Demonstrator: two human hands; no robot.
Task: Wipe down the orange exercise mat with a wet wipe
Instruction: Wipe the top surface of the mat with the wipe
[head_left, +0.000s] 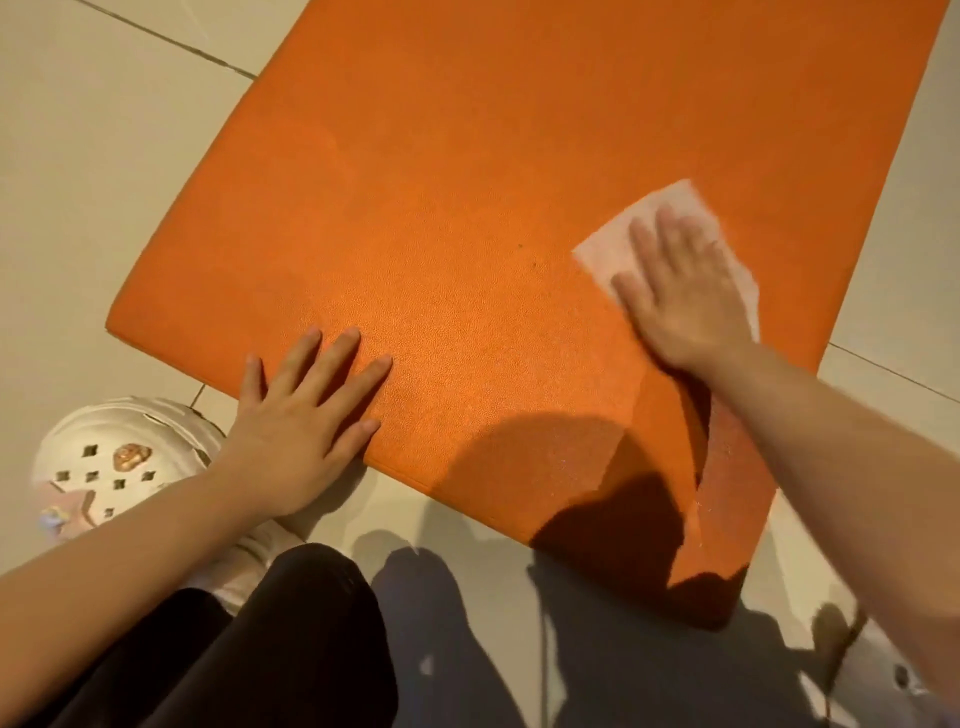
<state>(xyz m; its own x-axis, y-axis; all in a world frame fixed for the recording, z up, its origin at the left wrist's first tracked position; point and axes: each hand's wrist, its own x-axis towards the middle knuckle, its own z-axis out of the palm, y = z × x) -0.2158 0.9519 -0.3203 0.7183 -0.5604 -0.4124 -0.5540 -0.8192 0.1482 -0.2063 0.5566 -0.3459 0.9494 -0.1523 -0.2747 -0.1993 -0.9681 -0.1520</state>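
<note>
The orange exercise mat (467, 208) lies flat on a pale tiled floor and runs away from me toward the top of the view. A white wet wipe (618, 234) is spread on the mat near its right side. My right hand (680, 296) lies flat on the wipe with straight fingers and presses it against the mat; it looks a little blurred. My left hand (301, 415) rests flat with spread fingers on the mat's near left edge, palm partly over the floor.
A white clog (119, 457) with charms sits on the tiles by the mat's near left corner. My leg in black trousers (291, 639) is at the bottom. Pale floor tiles (104, 156) surround the mat on the left and right.
</note>
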